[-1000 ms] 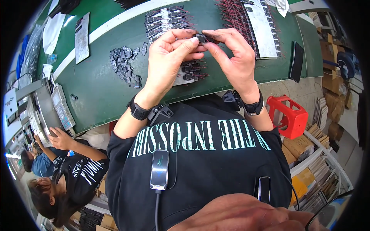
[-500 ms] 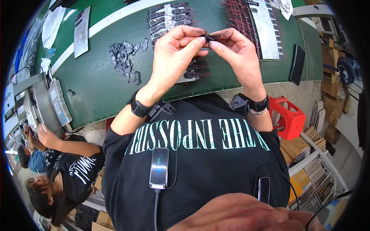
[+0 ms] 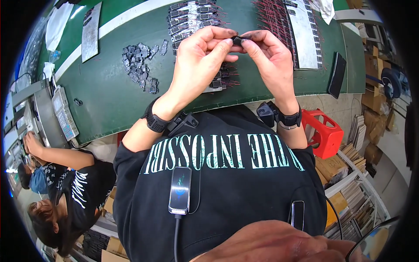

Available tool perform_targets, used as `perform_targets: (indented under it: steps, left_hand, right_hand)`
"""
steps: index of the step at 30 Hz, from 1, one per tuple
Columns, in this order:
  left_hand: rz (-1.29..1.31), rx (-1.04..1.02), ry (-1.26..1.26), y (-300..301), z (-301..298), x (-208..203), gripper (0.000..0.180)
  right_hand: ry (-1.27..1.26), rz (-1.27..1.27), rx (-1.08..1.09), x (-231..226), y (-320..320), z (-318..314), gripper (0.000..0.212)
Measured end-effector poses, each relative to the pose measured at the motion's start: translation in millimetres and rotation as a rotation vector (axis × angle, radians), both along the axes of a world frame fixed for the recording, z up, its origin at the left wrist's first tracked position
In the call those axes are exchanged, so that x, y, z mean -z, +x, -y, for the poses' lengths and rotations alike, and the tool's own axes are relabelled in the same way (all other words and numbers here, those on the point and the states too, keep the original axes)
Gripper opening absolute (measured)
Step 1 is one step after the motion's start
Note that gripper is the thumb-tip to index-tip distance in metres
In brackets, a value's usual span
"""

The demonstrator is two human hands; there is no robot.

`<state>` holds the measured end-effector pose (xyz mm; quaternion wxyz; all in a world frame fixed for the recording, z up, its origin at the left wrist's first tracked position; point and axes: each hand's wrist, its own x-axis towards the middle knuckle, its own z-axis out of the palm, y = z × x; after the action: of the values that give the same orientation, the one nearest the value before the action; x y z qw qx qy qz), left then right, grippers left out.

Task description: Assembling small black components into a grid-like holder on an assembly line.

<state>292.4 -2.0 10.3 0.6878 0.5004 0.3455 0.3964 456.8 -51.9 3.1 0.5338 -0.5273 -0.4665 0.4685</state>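
Over the green table (image 3: 107, 100), both thumbs and fingers pinch a small black plastic part (image 3: 237, 40). My left hand (image 3: 196, 59) grips its left end, and my right hand (image 3: 275, 59) has hold of the right end. Much of the part is hidden by the fingertips, which look dark and smudged. Beneath and behind my left hand lie rows of small black rectangular modules (image 3: 205, 21) with thin red wires, on a pale plate. A loose heap of similar black pieces (image 3: 139, 65) sits to the left of my left hand.
At right, a metal plate (image 3: 302, 37) carries more wired modules beside a dense bundle of red wires (image 3: 273, 19). A black phone-like slab (image 3: 337, 75) lies near the right edge. Another metal plate (image 3: 91, 41) is far left. A red stool (image 3: 326, 136) stands below; a co-worker (image 3: 65, 192) sits left.
The black part has turned slightly between my fingertips, and my hands have shifted a little. At left, the co-worker's arm has moved farther toward the bench.
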Motion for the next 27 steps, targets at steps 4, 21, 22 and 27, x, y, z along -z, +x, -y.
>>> perform_targets:
  steps: [4,21,22,27]
  left_hand:
    - [-0.051,-0.012,0.047,3,-3,5,0.015]
    - [-0.216,0.205,0.091,3,-41,-32,0.018]
    - [-0.216,0.231,0.097,5,-46,-32,0.02]
    - [-0.197,0.258,0.14,20,-60,-28,0.023]
  right_hand:
    - [0.035,0.334,0.084,-2,-4,-2,0.014]
    - [0.302,1.167,0.117,-59,96,-35,0.014]
    - [0.304,1.168,0.126,-52,104,-42,0.014]
    - [0.37,1.338,-0.047,-38,128,-64,0.018]
